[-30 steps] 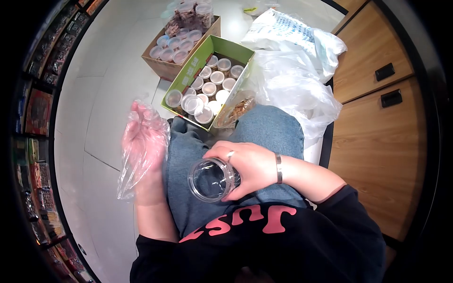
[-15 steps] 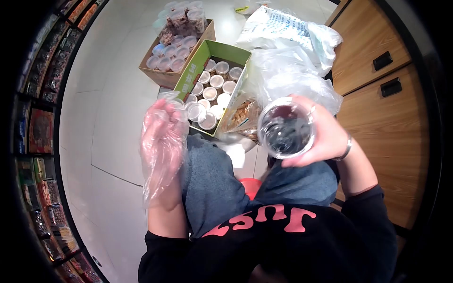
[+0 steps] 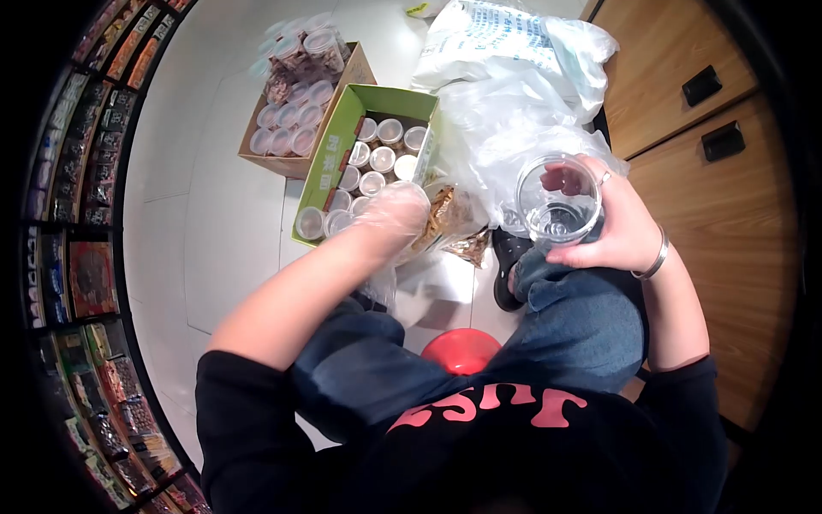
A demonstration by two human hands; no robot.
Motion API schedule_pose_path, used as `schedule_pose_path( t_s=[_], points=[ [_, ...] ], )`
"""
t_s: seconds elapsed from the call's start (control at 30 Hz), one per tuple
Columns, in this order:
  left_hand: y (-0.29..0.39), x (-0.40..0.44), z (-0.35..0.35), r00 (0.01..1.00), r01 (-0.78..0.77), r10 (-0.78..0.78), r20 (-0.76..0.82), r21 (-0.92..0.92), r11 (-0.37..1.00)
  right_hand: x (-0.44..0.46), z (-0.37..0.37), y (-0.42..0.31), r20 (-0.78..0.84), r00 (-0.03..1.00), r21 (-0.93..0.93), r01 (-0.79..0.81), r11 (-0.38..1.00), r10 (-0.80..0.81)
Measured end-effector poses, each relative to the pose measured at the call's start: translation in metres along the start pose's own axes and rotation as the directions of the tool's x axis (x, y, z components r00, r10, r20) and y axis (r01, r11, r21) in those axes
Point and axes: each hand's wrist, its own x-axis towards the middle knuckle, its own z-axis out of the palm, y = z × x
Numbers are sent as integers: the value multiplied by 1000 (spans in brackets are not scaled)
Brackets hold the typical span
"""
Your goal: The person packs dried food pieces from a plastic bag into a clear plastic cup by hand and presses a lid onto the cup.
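My right hand (image 3: 612, 214) is wrapped round a clear, empty-looking plastic jar (image 3: 558, 201), its round mouth facing up. A thin clear plastic glove covers my left hand (image 3: 396, 212), which is at the near right edge of the green box (image 3: 324, 171), over some lidded jars; its fingers are blurred and partly hidden. Right beside that hand lies an open clear bag of brown dried food (image 3: 441, 214). Several white-lidded jars (image 3: 382, 159) stand in the green box.
Behind the green box is a cardboard box (image 3: 345, 77) of filled jars. White plastic bags (image 3: 505, 111) lie ahead, beside wooden cabinets (image 3: 693, 214) on the right. A red bowl-like object (image 3: 461, 350) is between my knees. Stocked shelves (image 3: 90, 283) line the left.
My gloved left hand has moved right, from beside the boxes to the bag of dried food. My right hand has carried the jar right and forward, away from my lap. My knees have parted.
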Motion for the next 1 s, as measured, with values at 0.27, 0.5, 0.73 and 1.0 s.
schedule_pose_path(
  t_s=[0.27,0.5,0.73,1.0],
  points=[
    [24,119,122,928,122,-96,360,-49,991,-9,-26,22,123,991,149,-70,986,52],
    [22,166,212,931,332,-242,274,-359,872,-6,-34,36,177,984,204,-30,979,-6],
    [14,180,233,880,441,-415,230,-720,537,-5,-40,47,228,972,239,-112,965,56],
    [3,205,304,850,519,-388,357,-691,503,3,-39,53,271,949,181,-217,959,164]
  ],
)
